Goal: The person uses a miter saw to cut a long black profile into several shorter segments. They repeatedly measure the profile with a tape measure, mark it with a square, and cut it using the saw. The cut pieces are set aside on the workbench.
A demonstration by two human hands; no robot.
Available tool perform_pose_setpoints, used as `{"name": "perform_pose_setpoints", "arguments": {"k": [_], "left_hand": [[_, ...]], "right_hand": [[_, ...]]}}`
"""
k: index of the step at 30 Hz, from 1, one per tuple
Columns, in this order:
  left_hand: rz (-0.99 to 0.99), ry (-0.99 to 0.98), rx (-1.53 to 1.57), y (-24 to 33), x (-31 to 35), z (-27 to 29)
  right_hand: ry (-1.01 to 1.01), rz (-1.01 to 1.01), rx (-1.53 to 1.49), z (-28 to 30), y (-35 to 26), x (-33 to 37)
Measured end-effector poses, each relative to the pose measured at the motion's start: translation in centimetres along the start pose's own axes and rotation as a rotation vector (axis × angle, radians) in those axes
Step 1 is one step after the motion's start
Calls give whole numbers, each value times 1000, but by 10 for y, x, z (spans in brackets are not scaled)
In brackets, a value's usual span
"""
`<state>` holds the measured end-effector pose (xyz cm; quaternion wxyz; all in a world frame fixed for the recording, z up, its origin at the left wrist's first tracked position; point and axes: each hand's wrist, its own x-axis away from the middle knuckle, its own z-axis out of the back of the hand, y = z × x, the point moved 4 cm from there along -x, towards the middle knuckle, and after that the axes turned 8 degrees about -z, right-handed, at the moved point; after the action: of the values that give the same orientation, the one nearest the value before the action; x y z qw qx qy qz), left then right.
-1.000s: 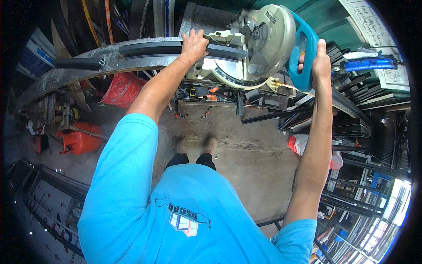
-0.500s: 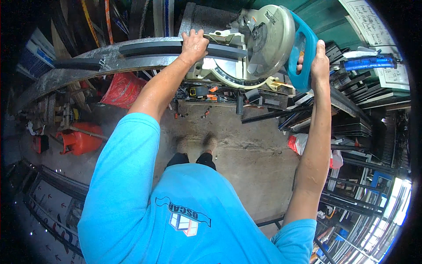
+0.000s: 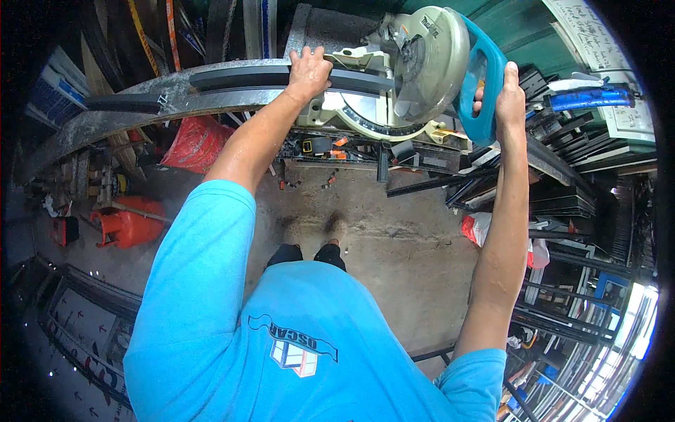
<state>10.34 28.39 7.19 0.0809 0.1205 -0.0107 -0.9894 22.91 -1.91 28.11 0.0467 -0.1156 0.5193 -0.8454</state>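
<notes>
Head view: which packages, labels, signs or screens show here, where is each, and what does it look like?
White paper sheet: on the green wall, upper right; handwritten, tilted.
Second white sheet: right edge, below a blue tube; printed lines.
Red bag: left of the bench, under the long metal piece; crumpled.
Round label: on the saw's pale blade guard, near the right hand; small dark print.
No screens.

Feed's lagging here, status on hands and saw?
Left hand pressing dark bar flat. Right hand gripping saw's blue handle. Nothing blocking.
</notes>
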Motion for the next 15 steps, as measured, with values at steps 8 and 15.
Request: {"name": "perform_pose_setpoints", "arguments": {"k": [8,15], "left_hand": [[-2,-5,-9,1,0,3],[-4,7,-37,1,0,1]], "right_hand": [[22,23,30,0,1,1],[14,38,44,0,2,4]]}}
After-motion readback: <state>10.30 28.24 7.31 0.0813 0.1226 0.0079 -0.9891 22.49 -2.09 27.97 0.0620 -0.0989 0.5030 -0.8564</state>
